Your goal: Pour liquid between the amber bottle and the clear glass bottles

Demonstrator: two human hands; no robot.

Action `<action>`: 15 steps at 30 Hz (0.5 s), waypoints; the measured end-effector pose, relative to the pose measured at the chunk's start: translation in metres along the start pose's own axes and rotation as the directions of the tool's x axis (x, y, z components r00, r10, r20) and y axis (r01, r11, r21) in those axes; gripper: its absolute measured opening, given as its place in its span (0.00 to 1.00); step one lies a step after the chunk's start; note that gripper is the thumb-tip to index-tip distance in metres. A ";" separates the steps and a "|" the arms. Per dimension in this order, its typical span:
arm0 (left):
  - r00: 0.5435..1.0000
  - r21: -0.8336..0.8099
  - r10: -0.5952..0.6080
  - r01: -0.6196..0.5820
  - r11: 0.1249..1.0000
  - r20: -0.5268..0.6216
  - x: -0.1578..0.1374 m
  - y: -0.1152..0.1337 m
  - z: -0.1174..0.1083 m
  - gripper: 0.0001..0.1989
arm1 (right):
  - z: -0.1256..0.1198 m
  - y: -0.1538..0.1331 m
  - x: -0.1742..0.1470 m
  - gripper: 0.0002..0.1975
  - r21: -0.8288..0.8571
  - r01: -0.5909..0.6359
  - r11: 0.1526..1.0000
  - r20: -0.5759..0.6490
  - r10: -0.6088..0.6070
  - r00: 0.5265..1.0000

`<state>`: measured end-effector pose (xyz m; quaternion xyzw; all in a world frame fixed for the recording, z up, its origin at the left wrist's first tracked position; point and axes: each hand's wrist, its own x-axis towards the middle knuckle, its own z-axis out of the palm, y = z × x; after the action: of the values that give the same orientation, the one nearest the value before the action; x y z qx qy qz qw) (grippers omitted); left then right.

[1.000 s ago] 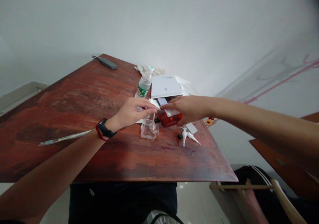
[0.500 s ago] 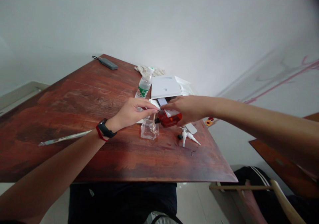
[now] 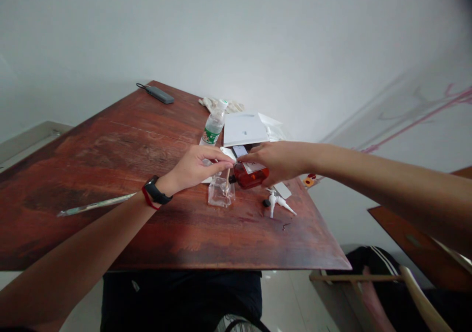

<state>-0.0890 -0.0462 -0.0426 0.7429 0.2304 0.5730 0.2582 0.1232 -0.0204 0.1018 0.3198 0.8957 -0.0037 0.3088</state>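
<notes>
Your right hand grips the amber bottle, tipped on its side with its dark neck over the clear glass bottle standing on the wooden table. A thin stream runs from that neck into the glass bottle. Your left hand is closed just above the glass bottle; what it pinches I cannot tell. Right of the glass bottle lie two white pump heads; behind it stands a water bottle.
</notes>
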 end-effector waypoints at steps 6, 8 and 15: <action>1.000 -0.003 0.002 -0.002 1.000 -0.003 0.000 0.001 0.000 0.04 | -0.002 -0.004 -0.001 0.30 -0.026 0.000 1.000 0.003 0.000 1.000; 1.000 -0.003 0.002 -0.002 1.000 0.000 0.001 0.001 0.000 0.04 | -0.003 -0.005 -0.001 0.30 -0.021 -0.006 1.000 0.006 0.006 1.000; 1.000 0.004 0.003 -0.003 1.000 -0.007 0.000 0.000 0.000 0.05 | -0.003 -0.005 -0.001 0.34 -0.035 -0.014 0.999 0.019 0.014 1.000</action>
<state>-0.0887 -0.0462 -0.0426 0.7418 0.2316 0.5754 0.2550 0.1192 -0.0240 0.1035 0.3205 0.8904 0.0111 0.3231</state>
